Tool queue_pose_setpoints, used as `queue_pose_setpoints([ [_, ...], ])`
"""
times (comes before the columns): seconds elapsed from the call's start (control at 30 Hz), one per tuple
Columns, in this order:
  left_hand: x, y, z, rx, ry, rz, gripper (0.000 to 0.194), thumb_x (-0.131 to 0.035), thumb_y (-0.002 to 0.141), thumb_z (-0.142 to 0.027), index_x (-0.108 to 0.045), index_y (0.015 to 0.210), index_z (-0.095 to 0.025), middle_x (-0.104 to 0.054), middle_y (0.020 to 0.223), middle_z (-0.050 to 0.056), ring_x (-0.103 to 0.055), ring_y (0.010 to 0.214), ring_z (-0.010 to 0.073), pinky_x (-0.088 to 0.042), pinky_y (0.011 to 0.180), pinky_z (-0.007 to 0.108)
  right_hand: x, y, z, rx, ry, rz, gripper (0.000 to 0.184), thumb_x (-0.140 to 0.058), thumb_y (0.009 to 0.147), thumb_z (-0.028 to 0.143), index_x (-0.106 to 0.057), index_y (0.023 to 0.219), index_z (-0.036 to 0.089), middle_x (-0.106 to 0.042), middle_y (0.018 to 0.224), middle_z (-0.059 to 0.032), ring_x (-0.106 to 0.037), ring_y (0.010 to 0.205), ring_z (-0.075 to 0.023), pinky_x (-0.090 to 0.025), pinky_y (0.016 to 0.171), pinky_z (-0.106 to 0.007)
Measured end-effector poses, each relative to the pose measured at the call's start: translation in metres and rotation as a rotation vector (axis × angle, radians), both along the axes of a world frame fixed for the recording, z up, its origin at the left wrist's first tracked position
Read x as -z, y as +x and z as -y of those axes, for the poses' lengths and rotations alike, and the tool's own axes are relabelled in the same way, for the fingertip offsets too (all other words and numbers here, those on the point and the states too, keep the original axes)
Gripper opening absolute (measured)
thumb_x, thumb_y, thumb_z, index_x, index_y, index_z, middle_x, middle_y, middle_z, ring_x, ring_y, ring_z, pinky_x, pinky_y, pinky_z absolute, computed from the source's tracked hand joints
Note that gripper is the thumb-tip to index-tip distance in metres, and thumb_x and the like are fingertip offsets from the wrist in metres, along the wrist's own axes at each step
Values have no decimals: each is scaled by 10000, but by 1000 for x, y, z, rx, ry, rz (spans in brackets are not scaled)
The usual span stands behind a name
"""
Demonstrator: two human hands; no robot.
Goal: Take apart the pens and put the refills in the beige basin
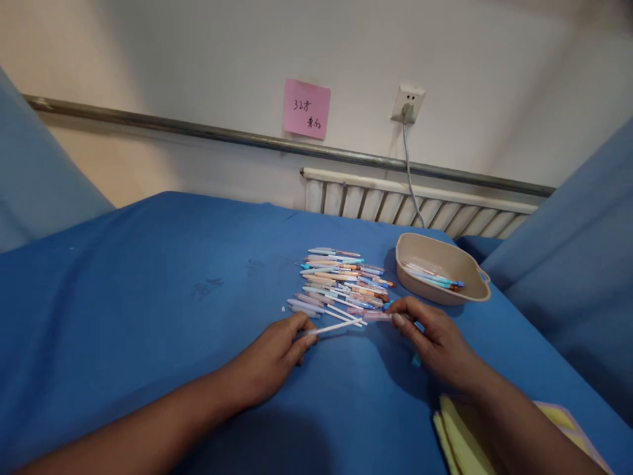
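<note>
My left hand [289, 336] is closed in a pinch on one end of a thin white stick [339, 326], perhaps a pen refill. Its free end points right, over other thin white sticks at the near edge of a spread of pens [341, 277]. These pens lie sideways in rows, in pale grey, pink, orange and blue. My right hand [428, 333] pinches the right end of a translucent pink pen [376, 316] between thumb and fingers. The tips of the stick and the pen are close together. A small turquoise thing [416, 360] shows below my right hand, mostly hidden.
A beige plastic basket [403, 254] with several pens inside stands at the back right. Folded yellow cloth [457, 435] lies under my right forearm. Blue cloth [148, 316] covers the table. Behind are a radiator [395, 198], a metal rail [222, 135] and a plugged-in cable [409, 165].
</note>
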State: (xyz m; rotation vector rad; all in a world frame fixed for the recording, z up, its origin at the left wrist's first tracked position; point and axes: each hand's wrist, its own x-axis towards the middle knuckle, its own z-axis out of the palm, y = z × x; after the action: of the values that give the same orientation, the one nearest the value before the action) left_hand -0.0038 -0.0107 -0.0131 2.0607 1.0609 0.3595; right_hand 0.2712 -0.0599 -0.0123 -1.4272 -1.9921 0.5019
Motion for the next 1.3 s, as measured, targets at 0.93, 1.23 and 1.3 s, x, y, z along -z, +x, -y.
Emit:
queue_pose_setpoints([
  [0.93,0,11,11,235,505,-260,166,-373,929,-213,-529,873,-201,-605,808,19,-517,778,199,-300,871,405,11,-39,15,-177,-13,43,156,-420,948,217,-557,1023,218,-649,895,-35,-604,819,-161,-445,711,-273],
  [1.23,2,11,12,237,579,-235,121,-412,890,-168,-528,872,-197,-584,775,8,-526,753,189,-258,904,424,11,-46,15,-162,-6,61,161,-403,950,224,-561,982,216,-659,865,-33,-609,788,-171,-443,704,-280],
  [1.3,2,11,12,236,589,-226,130,-406,889,-160,-529,866,-195,-579,764,6,-525,744,187,-257,901,420,11,-46,16,-166,-12,39,161,-404,953,231,-562,982,221,-659,869,-27,-608,788,-163,-437,704,-271],
])
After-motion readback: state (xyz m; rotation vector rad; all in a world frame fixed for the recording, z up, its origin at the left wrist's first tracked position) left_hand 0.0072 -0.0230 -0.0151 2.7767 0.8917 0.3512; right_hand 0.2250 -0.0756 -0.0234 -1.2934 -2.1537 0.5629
